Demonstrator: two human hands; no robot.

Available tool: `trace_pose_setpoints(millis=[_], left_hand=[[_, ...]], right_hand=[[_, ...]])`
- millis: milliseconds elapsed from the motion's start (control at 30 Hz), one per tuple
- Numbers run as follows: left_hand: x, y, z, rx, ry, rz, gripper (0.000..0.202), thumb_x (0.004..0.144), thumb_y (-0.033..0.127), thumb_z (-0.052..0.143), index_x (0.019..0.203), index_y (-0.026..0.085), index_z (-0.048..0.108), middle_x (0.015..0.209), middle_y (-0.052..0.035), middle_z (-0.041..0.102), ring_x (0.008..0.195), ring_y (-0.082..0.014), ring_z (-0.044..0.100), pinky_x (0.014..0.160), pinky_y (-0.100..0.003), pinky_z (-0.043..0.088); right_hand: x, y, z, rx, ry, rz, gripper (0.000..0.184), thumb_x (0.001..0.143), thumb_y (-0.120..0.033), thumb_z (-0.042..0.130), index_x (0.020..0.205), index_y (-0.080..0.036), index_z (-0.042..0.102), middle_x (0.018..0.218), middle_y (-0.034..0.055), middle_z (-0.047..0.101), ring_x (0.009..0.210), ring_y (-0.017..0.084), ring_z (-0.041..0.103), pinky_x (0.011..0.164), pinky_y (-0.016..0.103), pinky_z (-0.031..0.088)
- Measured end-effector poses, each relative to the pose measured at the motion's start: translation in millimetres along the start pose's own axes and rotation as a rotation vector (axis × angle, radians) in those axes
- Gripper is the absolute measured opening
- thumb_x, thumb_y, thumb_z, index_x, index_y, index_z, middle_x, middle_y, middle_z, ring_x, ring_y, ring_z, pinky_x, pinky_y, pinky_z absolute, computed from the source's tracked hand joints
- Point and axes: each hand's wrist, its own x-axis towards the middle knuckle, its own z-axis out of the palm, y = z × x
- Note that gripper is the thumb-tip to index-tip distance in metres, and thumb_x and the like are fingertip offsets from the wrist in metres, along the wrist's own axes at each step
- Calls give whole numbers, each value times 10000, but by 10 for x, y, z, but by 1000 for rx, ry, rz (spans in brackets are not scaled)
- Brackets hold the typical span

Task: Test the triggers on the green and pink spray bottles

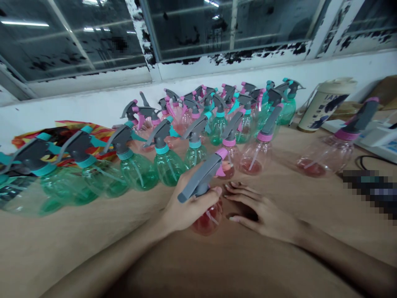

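My left hand (186,207) is wrapped around the neck of a pink spray bottle (207,218) with a grey trigger head (201,176), standing on the wooden table (279,256). Just to the right of that bottle rests my right hand (260,207), fingers stretched and slightly curled toward it, fingertips close to the bottle, holding nothing.
Several green spray bottles (138,169) and pink spray bottles (256,157) stand in rows behind, up to the white wall. One pink bottle (328,153) stands apart at right, near a white jug (325,103), a white device (378,138) and a black cable (369,158). A colourful bag (77,128) lies at left.
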Motion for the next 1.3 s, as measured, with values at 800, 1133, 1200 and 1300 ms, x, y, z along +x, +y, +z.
trace_pose_setpoints(millis=[800, 1133, 1200, 1300], left_hand=[[16, 15, 4, -39, 0, 33, 108, 702, 325, 569, 728, 220, 562, 611, 28, 584, 530, -145, 530, 505, -263, 453], [18, -3, 12, -44, -21, 47, 92, 733, 304, 582, 742, 232, 638, 582, 18, 602, 577, -168, 562, 561, -283, 488], [24, 2, 13, -81, -27, 90, 105, 738, 296, 593, 801, 232, 647, 645, 0, 643, 680, -194, 608, 666, -311, 519], [26, 24, 9, -120, -30, 137, 144, 752, 289, 603, 873, 221, 642, 781, -21, 679, 804, -211, 627, 789, -342, 513]], right_hand=[[-7, 2, 8, -17, -16, 2, 468, 857, -458, 558, 1273, -248, 522, 1370, 50, 515, 1319, 235, 385, 1085, 475, 345], [-14, 17, 14, -9, -11, 4, 483, 855, -458, 559, 1290, -254, 510, 1377, 41, 509, 1327, 229, 374, 1092, 460, 337], [-13, 19, 14, -8, -8, -5, 478, 857, -453, 558, 1287, -248, 512, 1377, 48, 507, 1327, 233, 373, 1091, 469, 334], [-13, 20, 15, -11, -17, -9, 468, 858, -454, 557, 1267, -228, 526, 1378, 63, 506, 1329, 237, 369, 1090, 474, 334]])
